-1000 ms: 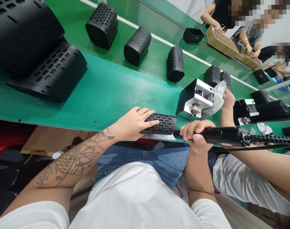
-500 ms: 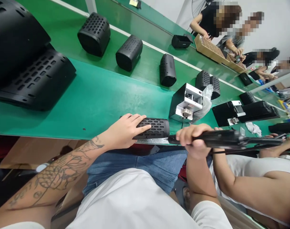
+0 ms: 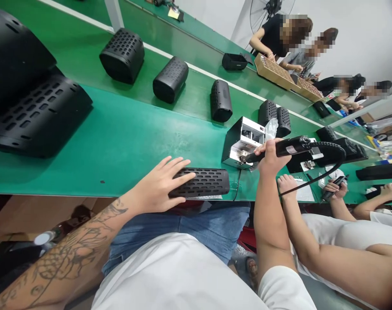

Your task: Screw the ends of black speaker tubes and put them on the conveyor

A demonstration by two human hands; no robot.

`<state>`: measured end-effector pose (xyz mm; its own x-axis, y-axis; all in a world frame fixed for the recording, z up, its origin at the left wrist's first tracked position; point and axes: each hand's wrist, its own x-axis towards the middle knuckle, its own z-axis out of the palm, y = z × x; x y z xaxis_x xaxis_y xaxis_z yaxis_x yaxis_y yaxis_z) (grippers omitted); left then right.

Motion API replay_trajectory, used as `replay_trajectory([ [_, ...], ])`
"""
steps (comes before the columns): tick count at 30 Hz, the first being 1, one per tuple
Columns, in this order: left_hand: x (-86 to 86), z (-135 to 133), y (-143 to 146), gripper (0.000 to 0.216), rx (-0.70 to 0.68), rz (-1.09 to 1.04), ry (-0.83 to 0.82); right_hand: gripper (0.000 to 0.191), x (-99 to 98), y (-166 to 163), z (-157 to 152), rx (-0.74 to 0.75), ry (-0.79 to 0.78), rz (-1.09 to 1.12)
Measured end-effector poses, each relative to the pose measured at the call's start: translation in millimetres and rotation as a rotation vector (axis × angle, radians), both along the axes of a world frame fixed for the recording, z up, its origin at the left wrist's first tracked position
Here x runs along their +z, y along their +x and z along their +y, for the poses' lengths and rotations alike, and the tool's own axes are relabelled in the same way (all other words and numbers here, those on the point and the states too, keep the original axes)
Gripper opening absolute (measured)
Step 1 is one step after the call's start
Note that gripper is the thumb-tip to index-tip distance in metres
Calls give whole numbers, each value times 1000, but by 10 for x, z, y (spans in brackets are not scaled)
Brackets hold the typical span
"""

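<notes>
My left hand (image 3: 162,185), fingers spread, rests against the left end of a black perforated housing (image 3: 205,181). The housing lies on its side at the bench's front edge, slots facing up. Wrapped in my right hand (image 3: 273,159) is a black electric screwdriver (image 3: 292,146), held nearly level with a coiled cable behind it. Its tip end points left at the metal front of a screw feeder (image 3: 236,142), a black and silver box. Whether the tip touches the feeder cannot be made out.
Several black housings (image 3: 171,79) stand along the green line behind the bench (image 3: 134,146). Large black housings (image 3: 44,107) stand at the left. Close on my right sits a co-worker (image 3: 331,232) with a second screw feeder (image 3: 299,163). Other people work across the line.
My right hand has carried the screwdriver from near the housing's right end up and away to the screw feeder. My left hand has stayed at the housing, fingers more spread.
</notes>
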<state>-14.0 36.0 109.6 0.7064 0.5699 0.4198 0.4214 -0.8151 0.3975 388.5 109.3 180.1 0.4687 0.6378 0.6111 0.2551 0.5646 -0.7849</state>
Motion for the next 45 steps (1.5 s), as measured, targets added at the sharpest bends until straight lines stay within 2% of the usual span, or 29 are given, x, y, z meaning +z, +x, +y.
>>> replay_trajectory([
  [2,-170,-15,-158,105,32,-116,-88,54,19,-8,-42,3,-8,-2],
  [5,-424,-62,-278,131,112,-180,-286,52,148,-60,-188,20,-23,8],
  [8,-596,-104,-256,129,153,-231,-365,47,351,-209,-506,102,26,78],
  [11,-673,-109,-204,119,136,-307,-334,42,533,-478,-929,311,67,66],
  [14,-696,-94,-188,119,129,-336,-329,41,599,-824,-1244,553,23,-9],
  [18,-707,-84,-179,117,130,-364,-325,36,532,-1217,-1304,715,-4,1],
  [22,-706,-94,-156,120,137,-350,-352,34,440,-1393,-1179,777,-32,24],
  [27,-674,-103,-138,120,134,-364,-362,39,361,-1489,-1120,775,-100,17],
  [33,-633,-103,-131,125,133,-355,-379,36,303,-1512,-1123,814,-162,-45],
  [38,-624,-107,-134,125,117,-351,-372,39,276,-1504,-1078,893,-140,-78],
  [45,-653,-113,-140,126,127,-331,-347,33,195,-1499,-1153,891,-170,-62],
])
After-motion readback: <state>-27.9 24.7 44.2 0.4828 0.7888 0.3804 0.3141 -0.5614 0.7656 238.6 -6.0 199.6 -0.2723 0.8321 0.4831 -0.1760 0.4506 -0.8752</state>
